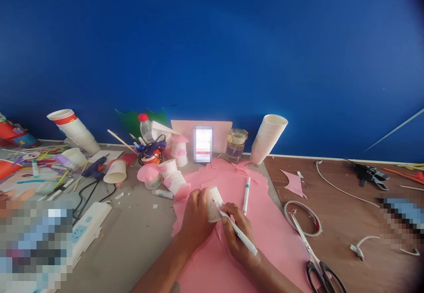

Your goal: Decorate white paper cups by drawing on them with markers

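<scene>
My left hand (198,213) is closed around a white paper cup (213,200), which is tilted above the pink paper sheets (265,249). In my right hand (236,233) is a white marker pen (243,237), its tip at the cup's side. A small purple mark shows on the cup near that tip. Another white marker (246,195) with a blue band lies on the pink paper, just beyond my right hand. Left of my left hand lie paper cups with pink patches (175,181).
A tall stack of paper cups (270,138) leans by the wall beside a glass jar (236,145). Black-handled scissors (318,262) and a tape roll (302,218) lie right. A power strip (89,226), glue gun (97,167) and craft supplies crowd the left. A phone (203,145) stands at the back.
</scene>
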Demonstrator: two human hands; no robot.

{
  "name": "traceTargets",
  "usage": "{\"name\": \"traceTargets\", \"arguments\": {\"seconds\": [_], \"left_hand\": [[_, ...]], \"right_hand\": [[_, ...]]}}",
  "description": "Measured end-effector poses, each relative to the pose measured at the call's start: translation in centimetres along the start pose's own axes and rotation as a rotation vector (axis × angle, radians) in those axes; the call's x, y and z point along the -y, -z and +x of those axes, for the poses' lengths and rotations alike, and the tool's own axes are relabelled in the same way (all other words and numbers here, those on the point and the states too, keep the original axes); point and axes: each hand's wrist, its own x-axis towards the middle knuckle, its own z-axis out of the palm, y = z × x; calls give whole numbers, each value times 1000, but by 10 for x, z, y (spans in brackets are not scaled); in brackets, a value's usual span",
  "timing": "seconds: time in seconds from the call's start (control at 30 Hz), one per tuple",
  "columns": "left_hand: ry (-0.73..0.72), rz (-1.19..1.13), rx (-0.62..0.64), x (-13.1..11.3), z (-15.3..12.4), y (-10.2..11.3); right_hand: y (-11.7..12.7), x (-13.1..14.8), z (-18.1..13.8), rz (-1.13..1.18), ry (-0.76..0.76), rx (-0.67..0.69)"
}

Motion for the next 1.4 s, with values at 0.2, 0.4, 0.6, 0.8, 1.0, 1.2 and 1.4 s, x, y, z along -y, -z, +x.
{"name": "traceTargets", "arguments": {"seconds": [0.2, 0.4, 0.6, 0.8, 1.0, 1.2, 1.4], "left_hand": [[-45, 44, 6, -1, 1, 1], [-28, 39, -30, 0, 0, -1], [-58, 79, -35, 1, 0, -2], [-74, 100, -30, -1, 2, 1], [-109, 110, -38, -2, 5, 4], [-57, 55, -62, 0, 5, 3], [-45, 18, -79, 1, 7, 3]], "right_hand": [[0, 1, 0, 7, -9, -17], [0, 1, 1, 3, -10, -28], [-1, 0, 1, -10, -15, -32], [0, 1, 1, -6, -25, -27], [0, 1, 1, 15, -18, -19], [0, 2, 1, 22, -14, -4], [0, 1, 1, 9, -22, 4]]}}
